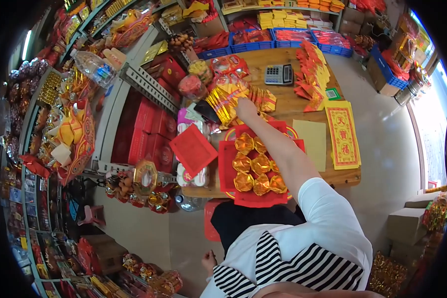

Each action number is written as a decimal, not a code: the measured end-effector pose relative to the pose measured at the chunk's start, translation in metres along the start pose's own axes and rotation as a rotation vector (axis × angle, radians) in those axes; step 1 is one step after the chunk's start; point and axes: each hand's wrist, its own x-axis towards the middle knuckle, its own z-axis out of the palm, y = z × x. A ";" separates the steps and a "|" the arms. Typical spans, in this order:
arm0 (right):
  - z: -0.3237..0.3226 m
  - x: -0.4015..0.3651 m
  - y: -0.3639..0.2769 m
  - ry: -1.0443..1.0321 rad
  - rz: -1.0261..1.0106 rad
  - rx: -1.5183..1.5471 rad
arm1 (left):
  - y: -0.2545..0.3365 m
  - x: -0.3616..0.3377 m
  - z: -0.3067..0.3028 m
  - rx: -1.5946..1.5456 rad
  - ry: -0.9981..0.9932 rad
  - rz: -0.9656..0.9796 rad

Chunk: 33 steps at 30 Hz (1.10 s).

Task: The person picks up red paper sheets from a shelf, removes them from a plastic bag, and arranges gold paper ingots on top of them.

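Observation:
My right hand (245,110) reaches across the wooden table to the gold-and-red folded papers (226,101). Its fingers are pressed together at the pile's right side; what they pinch is hidden. Below my forearm, several shiny gold paper pieces (260,166) sit in rows on red paper (227,168) over a round patterned item. My left hand (209,260) hangs low beside my body, away from the table, fingers curled with nothing visible in them. A red square sheet (193,150) lies left of the gold pieces, on wrapped white rolls (200,177).
On the table (260,58) are a calculator (278,75), a fanned stack of red-yellow papers (313,77), yellow printed sheets (343,135) and a plain tan sheet (309,144). Two jars (192,87) stand at the left edge. Blue baskets (253,41) line the far side; packed shelves stand left.

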 end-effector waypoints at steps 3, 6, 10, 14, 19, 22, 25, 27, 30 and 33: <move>0.026 0.020 -0.004 0.057 0.022 -0.077 | 0.010 0.004 -0.005 -0.105 0.056 -0.088; 0.046 0.032 -0.004 0.038 -0.009 -0.216 | 0.027 0.006 -0.010 -0.153 0.059 -0.109; 0.053 0.042 -0.004 -0.101 -0.056 -0.276 | 0.060 0.020 -0.022 -0.212 0.046 -0.154; 0.054 0.051 -0.004 -0.164 -0.111 -0.299 | 0.123 0.028 -0.019 -0.320 0.024 -0.079; 0.022 0.039 -0.024 0.197 -0.214 -0.328 | 0.208 0.034 -0.008 -0.440 -0.038 0.337; -0.039 -0.018 -0.070 0.100 -0.313 -0.188 | 0.295 0.002 -0.007 -0.515 -0.163 0.472; -0.124 -0.110 -0.139 -0.303 -0.460 -0.262 | 0.369 -0.033 -0.006 -0.834 -0.239 0.411; -0.112 -0.184 -0.134 -0.358 -0.539 0.041 | 0.409 -0.049 0.013 -1.135 -0.350 0.292; -0.150 -0.251 -0.131 -0.513 -0.595 0.326 | 0.393 -0.034 0.049 -1.165 -0.919 0.356; -0.154 -0.271 -0.107 -0.376 -0.629 0.447 | 0.422 -0.091 0.051 -1.141 -1.206 0.216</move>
